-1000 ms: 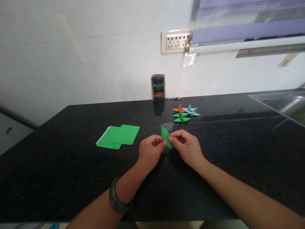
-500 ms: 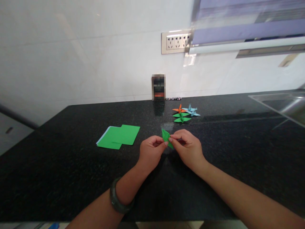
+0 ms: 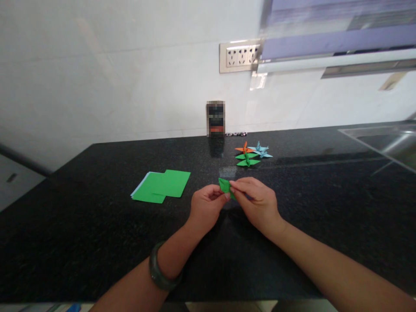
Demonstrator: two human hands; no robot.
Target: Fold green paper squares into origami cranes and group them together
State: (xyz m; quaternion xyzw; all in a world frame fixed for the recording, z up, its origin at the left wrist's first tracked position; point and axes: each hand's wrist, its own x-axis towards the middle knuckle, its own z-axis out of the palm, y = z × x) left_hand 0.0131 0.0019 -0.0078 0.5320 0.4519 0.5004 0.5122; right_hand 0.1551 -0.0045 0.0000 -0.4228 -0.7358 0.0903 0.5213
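Note:
Between my two hands is a small piece of folded green paper (image 3: 224, 185), its pointed tip turned up and to the left. My left hand (image 3: 208, 204) pinches its lower left side between thumb and fingers. From the right, my right hand (image 3: 255, 199) grips the other edge with thumb and forefinger. The fingertips cover part of the paper's lower end. Farther back lie several folded paper cranes: an orange crane (image 3: 245, 148), light blue cranes (image 3: 262, 152) and green cranes (image 3: 248, 161), close together.
Square green sheets (image 3: 162, 186) lie overlapped on the black countertop (image 3: 97, 242) at the left, with pale blue paper beneath. Against the wall stands a blurred-out dark box (image 3: 216, 119) beside a beaded string (image 3: 236, 134). A metal sink (image 3: 386, 143) is at the right.
The folded green paper has tilted a little to the left, and its lower end shows less below my fingers. Both hands keep their pinch in nearly the same place.

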